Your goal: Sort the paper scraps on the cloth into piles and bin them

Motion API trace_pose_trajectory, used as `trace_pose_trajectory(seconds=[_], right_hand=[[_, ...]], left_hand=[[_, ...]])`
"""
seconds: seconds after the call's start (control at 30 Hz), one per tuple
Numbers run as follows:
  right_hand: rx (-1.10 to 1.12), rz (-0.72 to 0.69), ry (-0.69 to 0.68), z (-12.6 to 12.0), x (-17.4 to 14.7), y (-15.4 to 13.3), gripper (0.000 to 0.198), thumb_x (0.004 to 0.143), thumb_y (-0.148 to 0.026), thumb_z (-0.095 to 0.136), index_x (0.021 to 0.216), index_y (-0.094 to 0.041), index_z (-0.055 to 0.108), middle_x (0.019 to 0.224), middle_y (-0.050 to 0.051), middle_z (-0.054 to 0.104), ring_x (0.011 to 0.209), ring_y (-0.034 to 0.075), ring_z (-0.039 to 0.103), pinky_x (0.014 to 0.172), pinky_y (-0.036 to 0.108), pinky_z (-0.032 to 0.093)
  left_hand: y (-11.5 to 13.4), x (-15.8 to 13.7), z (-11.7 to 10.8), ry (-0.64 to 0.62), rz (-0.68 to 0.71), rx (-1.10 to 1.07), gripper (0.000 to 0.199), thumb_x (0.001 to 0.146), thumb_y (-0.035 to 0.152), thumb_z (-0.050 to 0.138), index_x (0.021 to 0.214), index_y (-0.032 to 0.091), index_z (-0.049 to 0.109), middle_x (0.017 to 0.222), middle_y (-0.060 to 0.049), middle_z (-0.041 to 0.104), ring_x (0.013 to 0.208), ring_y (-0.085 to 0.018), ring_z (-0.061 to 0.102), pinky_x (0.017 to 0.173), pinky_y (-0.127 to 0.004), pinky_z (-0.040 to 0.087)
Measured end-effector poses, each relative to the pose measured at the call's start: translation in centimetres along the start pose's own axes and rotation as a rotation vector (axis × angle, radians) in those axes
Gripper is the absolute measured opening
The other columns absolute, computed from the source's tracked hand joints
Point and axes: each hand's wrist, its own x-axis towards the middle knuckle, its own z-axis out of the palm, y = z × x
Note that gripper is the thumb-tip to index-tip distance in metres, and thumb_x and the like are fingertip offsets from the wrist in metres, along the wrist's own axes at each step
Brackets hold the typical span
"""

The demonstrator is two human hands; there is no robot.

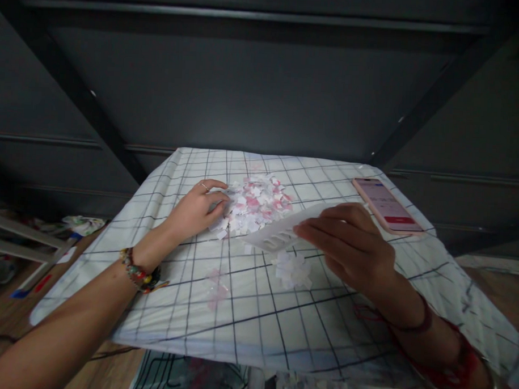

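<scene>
My left hand (pixel 201 208) rests at the left edge of a heap of small white and pink paper pieces (pixel 261 203). Its fingers are bent and apart, the tips touching the heap, with nothing plainly held. My right hand (pixel 353 243) pinches a thin white sheet with a row of slots (pixel 277 232) between thumb and fingers. The sheet is tilted above the table, in front of the heap. Below it lies a smaller cluster of white pieces (pixel 293 269). Some see-through pinkish scraps (pixel 217 289) lie nearer to me.
A phone in a pink case (pixel 387 204) lies at the right on the checked tablecloth (pixel 255 330). Dark panels (pixel 246 92) stand right behind the table. A white frame (pixel 32 243) is at the left on the floor. Various items sit below the front edge.
</scene>
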Motion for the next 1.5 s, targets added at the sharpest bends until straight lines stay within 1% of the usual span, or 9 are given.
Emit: trace_pose_trajectory(seconds=[0.13, 0.27, 0.43, 0.57, 0.73, 1.0, 1.27, 1.37, 1.5], right_hand=[[-0.028, 0.003, -0.010, 0.6, -0.2, 0.3, 0.017, 0.083, -0.004, 0.051, 0.091, -0.016, 0.060, 0.079, 0.003, 0.068, 0.078, 0.016, 0.056, 0.069, 0.032, 0.046], [-0.014, 0.010, -0.044, -0.3, -0.3, 0.8, 0.021, 0.082, -0.001, 0.050, 0.090, -0.018, 0.060, 0.078, 0.002, 0.068, 0.077, 0.015, 0.056, 0.069, 0.031, 0.047], [-0.071, 0.069, 0.005, 0.1, -0.1, 0.8, 0.025, 0.080, 0.001, 0.050, 0.092, -0.018, 0.061, 0.079, 0.002, 0.068, 0.077, 0.015, 0.056, 0.068, 0.030, 0.047], [-0.070, 0.008, -0.030, 1.0, 0.0, 0.3, 0.019, 0.083, -0.001, 0.049, 0.090, -0.014, 0.060, 0.078, 0.003, 0.069, 0.076, 0.016, 0.056, 0.067, 0.031, 0.046], [-0.051, -0.060, -0.061, -0.3, 0.0, 0.2, 0.014, 0.083, -0.004, 0.053, 0.090, -0.013, 0.059, 0.079, 0.004, 0.069, 0.077, 0.016, 0.055, 0.066, 0.032, 0.045], [-0.094, -0.061, -0.069, 0.1, 0.2, 0.0, 0.014, 0.084, -0.005, 0.050, 0.091, -0.015, 0.058, 0.078, 0.002, 0.069, 0.076, 0.015, 0.056, 0.065, 0.031, 0.045], [-0.079, 0.000, 0.005, -1.4, -0.5, 1.1, 0.026, 0.077, 0.002, 0.054, 0.095, -0.017, 0.059, 0.079, 0.004, 0.067, 0.078, 0.017, 0.056, 0.069, 0.033, 0.048], [-0.070, -0.005, -0.030, -1.4, -0.5, 1.4, 0.024, 0.079, -0.001, 0.054, 0.094, -0.018, 0.059, 0.078, 0.003, 0.068, 0.078, 0.017, 0.056, 0.068, 0.033, 0.049], [-0.058, -0.035, -0.092, -1.3, -0.5, 1.4, 0.022, 0.081, -0.001, 0.051, 0.092, -0.018, 0.058, 0.078, 0.002, 0.067, 0.076, 0.015, 0.056, 0.067, 0.031, 0.048]], left_hand=[[-0.2, 0.0, 0.2, 0.019, 0.020, -0.010, 0.037, 0.088, 0.030, 0.036, 0.093, 0.012, 0.068, 0.114, -0.013, 0.058, 0.107, -0.025, 0.053, 0.095, -0.041, 0.044], [-0.2, 0.0, 0.3, 0.027, 0.019, -0.026, 0.037, 0.088, 0.030, 0.036, 0.094, 0.012, 0.068, 0.114, -0.013, 0.058, 0.107, -0.024, 0.053, 0.095, -0.040, 0.043], [-0.1, 0.0, 0.2, -0.007, 0.010, -0.025, 0.035, 0.087, 0.029, 0.038, 0.094, 0.012, 0.068, 0.115, -0.013, 0.057, 0.108, -0.024, 0.053, 0.095, -0.040, 0.043], [0.0, 0.0, 0.2, -0.005, 0.020, -0.024, 0.035, 0.088, 0.029, 0.038, 0.094, 0.012, 0.068, 0.114, -0.013, 0.057, 0.108, -0.025, 0.053, 0.095, -0.041, 0.043], [0.0, 0.0, 0.2, 0.001, 0.051, -0.025, 0.037, 0.088, 0.028, 0.036, 0.092, 0.010, 0.068, 0.112, -0.014, 0.057, 0.107, -0.025, 0.053, 0.095, -0.039, 0.043], [0.1, 0.0, 0.2, -0.027, 0.008, -0.044, 0.034, 0.087, 0.028, 0.037, 0.094, 0.014, 0.068, 0.116, -0.011, 0.056, 0.109, -0.023, 0.052, 0.096, -0.040, 0.042], [-0.1, 0.0, 0.2, -0.021, 0.022, -0.053, 0.033, 0.087, 0.027, 0.038, 0.093, 0.013, 0.068, 0.114, -0.011, 0.057, 0.110, -0.024, 0.051, 0.097, -0.040, 0.042], [0.0, -0.1, 0.1, -0.026, 0.013, -0.060, 0.032, 0.088, 0.026, 0.039, 0.094, 0.014, 0.068, 0.116, -0.011, 0.056, 0.110, -0.024, 0.051, 0.097, -0.040, 0.042], [0.9, -0.1, -0.4, -0.052, 0.135, -0.146, 0.027, 0.088, 0.025, 0.044, 0.097, 0.018, 0.068, 0.123, -0.009, 0.052, 0.119, -0.024, 0.044, 0.102, -0.042, 0.037]])
